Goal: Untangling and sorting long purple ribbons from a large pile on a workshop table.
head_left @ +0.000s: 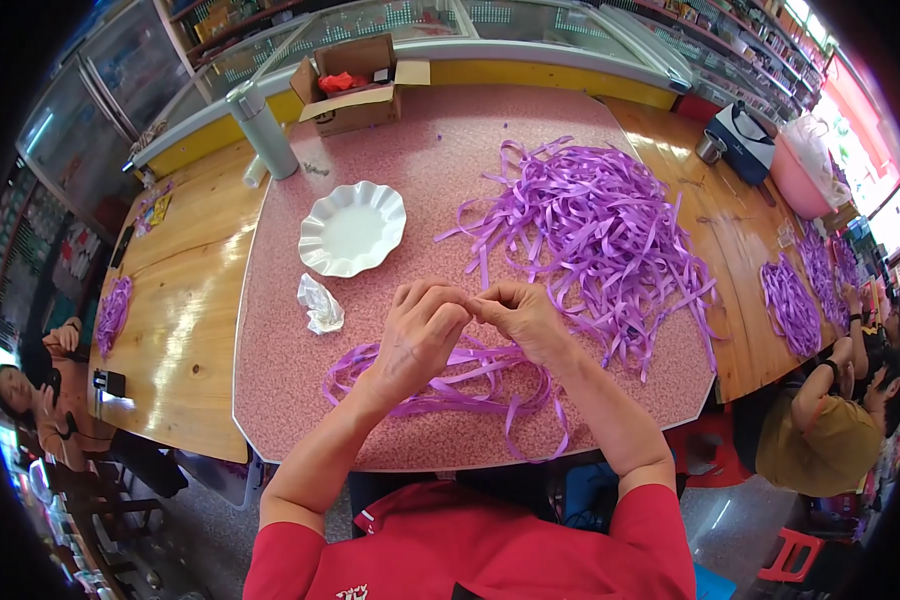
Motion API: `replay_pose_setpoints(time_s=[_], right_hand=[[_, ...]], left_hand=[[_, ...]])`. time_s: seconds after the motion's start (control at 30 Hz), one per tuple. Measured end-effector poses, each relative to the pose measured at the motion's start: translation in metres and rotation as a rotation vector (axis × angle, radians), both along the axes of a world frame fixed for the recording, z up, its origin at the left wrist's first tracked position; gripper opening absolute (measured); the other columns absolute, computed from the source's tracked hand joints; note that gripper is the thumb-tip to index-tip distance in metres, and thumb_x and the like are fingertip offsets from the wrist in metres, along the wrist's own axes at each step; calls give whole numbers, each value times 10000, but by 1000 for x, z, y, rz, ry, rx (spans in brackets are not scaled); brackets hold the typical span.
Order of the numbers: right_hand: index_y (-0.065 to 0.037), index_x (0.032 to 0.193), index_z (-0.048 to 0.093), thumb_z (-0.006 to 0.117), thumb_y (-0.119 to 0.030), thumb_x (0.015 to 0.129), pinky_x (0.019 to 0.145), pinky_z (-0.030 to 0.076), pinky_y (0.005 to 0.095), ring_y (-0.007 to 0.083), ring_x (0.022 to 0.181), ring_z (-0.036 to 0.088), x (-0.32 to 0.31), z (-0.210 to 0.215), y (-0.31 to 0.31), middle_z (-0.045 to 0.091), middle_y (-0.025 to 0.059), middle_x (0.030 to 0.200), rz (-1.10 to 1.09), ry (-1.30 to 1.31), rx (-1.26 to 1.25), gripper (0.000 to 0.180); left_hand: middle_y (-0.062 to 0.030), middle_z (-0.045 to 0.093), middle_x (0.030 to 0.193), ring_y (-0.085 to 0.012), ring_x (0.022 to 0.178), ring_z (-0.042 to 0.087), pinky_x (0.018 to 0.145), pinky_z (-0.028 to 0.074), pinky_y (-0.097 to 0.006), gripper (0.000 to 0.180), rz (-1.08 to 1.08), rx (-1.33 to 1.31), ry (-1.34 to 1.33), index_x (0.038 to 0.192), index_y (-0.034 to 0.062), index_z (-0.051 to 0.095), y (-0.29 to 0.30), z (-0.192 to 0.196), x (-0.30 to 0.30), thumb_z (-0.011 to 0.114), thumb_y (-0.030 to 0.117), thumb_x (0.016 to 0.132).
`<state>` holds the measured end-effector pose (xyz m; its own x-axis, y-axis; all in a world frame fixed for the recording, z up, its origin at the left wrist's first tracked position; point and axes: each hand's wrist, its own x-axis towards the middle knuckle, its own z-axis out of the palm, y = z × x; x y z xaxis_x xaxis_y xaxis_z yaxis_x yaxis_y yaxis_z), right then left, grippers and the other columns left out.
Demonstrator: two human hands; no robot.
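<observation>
Over the near middle of the pink speckled table, my left hand (pixel 422 325) and my right hand (pixel 522 312) meet fingertip to fingertip. Both are closed in a pinch; whatever lies between the fingers is too small and hidden to make out. Directly beneath them spreads a loose bundle of purple ribbons (pixel 537 405), partly covered by my left hand and wrist. A large tangled heap of purple ribbons (pixel 610 230) lies beyond my right hand. Crumpled white tissue (pixel 320 305) rests to the left of my left hand, near a white scalloped dish (pixel 352 229).
A grey-green flask (pixel 263 130) and an open cardboard box (pixel 355 100) stand at the far left. Wooden tables (pixel 185 330) flank the pink one; more purple ribbon bundles (pixel 791 305) lie on them. A person (pixel 820 420) sits at the right, another person (pixel 55 400) at the left.
</observation>
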<state>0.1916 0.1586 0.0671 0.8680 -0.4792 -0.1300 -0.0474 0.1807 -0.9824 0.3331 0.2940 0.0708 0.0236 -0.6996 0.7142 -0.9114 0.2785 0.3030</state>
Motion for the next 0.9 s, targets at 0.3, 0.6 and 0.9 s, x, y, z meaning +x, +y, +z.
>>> replay_pose_setpoints(time_s=[0.3,0.6,0.9], right_hand=[[-23,975,712,697,-139,922,527,358,169,0,640,495,1,-13,4,649,-34,813,-27,-78,144,128],[-74,985,680,644,-148,942,471,309,168,-10,556,428,4,-12,15,619,-51,758,-73,-221,192,93],[-61,985,671,645,-95,934,524,397,190,14,641,520,5,-12,17,632,-43,814,-49,-320,73,67]], left_hand=[[-105,596,1051,-229,999,599,873,459,-339,211,-18,5,471,938,52,583,1,-17,-10,743,0,809],[-15,567,1067,-115,1033,533,940,438,-295,118,-379,309,1371,1069,63,553,8,-25,-5,596,153,1005],[-8,590,997,-115,869,546,796,440,-270,90,-623,299,1775,1053,98,543,3,-27,4,567,180,1022]])
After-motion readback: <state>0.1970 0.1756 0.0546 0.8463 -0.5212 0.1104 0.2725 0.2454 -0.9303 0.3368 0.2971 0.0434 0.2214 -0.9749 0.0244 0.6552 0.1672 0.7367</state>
